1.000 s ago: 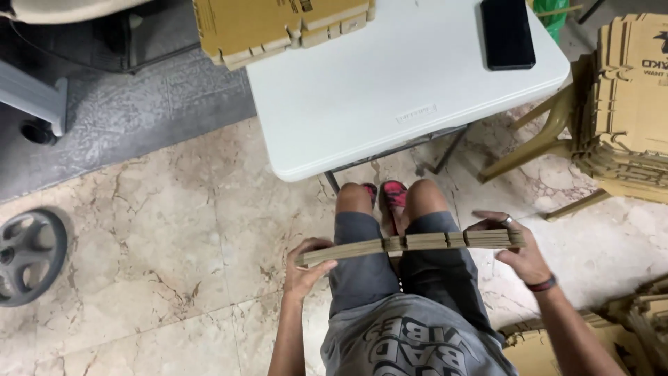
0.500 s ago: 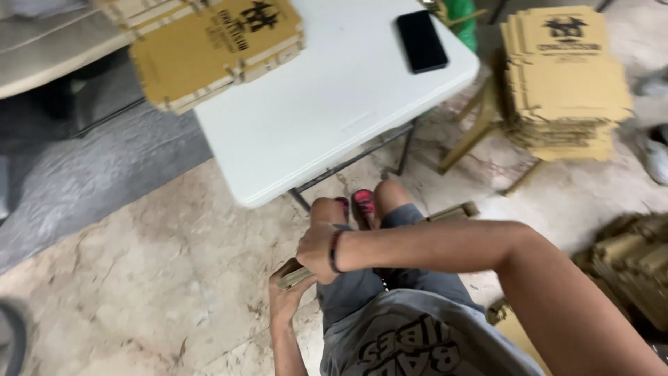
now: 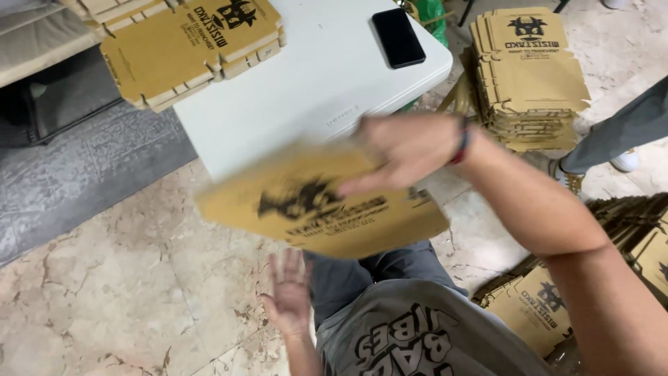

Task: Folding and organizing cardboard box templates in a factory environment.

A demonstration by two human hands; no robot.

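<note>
My right hand (image 3: 407, 150) grips the far edge of a flat brown cardboard box blank (image 3: 320, 205) with a black print, held face up over my lap and blurred by motion. My left hand (image 3: 289, 292) hangs below the blank, palm up, fingers spread, holding nothing. A folded stack of the same cardboard blanks (image 3: 188, 49) lies on the white table (image 3: 306, 90) at its far left. A black phone (image 3: 398, 37) rests on the table's far right.
A tall pile of flat brown blanks (image 3: 529, 76) stands on a stool right of the table. More blanks (image 3: 536, 306) lie on the floor at my right. Another person's grey trouser leg and shoe (image 3: 623, 139) show at the right edge.
The cardboard that both hands held edge-on over my knees is now flat and face up, lifted toward the table by my right hand. My left hand has let go and dropped below it.
</note>
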